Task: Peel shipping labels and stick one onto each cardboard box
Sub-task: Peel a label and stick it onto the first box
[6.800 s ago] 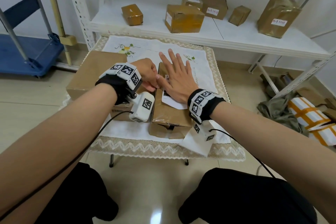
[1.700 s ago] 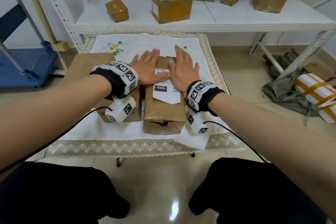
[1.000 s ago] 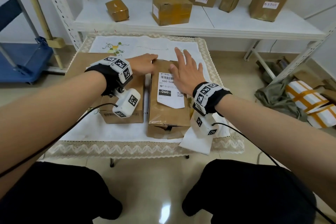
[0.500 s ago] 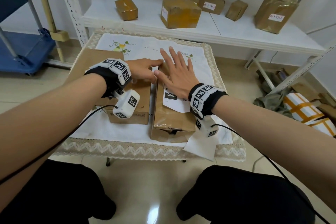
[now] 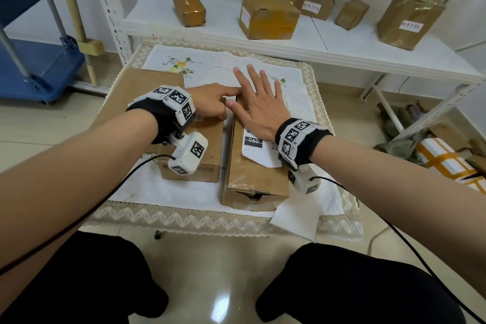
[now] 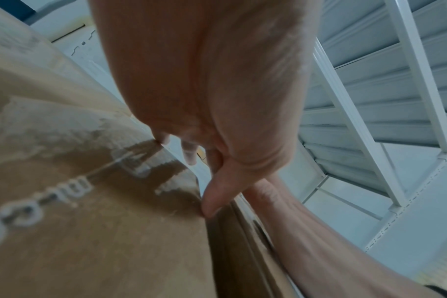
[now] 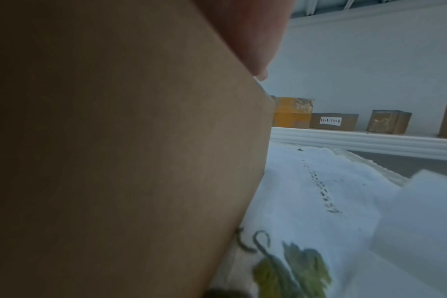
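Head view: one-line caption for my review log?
Right hand presses flat on the shipping label atop the taped box; left hand steadies its edge.

Place: a small parcel-handling or storage room, probably improvised.
Shelving: white slotted-angle metal rack (image 5: 302,42) holding taped cardboard parcels (image 5: 269,17), several bearing handwritten number labels (image 5: 411,26).
Work surface: low table under an embroidered cloth (image 5: 210,66).
Transport: blue platform trolley (image 5: 36,66) on tiled floor (image 5: 215,265).
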`<state>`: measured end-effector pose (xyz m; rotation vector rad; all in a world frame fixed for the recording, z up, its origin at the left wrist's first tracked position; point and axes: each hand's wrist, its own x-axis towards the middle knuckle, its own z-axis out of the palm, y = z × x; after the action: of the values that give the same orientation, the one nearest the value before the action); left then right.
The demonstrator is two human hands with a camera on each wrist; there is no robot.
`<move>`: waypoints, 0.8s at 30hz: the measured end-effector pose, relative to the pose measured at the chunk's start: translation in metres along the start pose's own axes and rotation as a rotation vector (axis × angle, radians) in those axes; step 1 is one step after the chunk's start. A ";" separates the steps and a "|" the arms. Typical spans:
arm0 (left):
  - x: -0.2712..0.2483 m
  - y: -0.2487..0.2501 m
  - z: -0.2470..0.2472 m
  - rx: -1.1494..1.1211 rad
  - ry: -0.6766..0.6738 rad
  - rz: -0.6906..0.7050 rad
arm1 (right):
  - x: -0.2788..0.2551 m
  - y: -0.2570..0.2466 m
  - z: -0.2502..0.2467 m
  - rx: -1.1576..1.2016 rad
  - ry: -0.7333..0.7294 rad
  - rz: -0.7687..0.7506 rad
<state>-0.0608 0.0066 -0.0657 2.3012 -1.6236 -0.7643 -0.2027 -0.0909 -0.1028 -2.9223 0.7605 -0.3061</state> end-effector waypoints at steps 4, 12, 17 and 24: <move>-0.002 0.000 -0.001 0.013 0.012 0.011 | 0.005 0.002 0.000 -0.017 0.002 -0.003; -0.005 0.005 -0.004 -0.005 0.006 -0.001 | 0.014 0.006 0.001 -0.049 -0.016 0.008; -0.004 0.009 -0.003 0.017 0.032 0.018 | 0.014 0.007 0.000 -0.048 -0.012 0.015; -0.001 0.012 -0.002 0.103 0.071 -0.019 | 0.005 0.009 -0.004 -0.016 -0.009 0.061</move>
<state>-0.0693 0.0026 -0.0580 2.3883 -1.6489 -0.6082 -0.2034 -0.1010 -0.0994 -2.9062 0.8525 -0.2831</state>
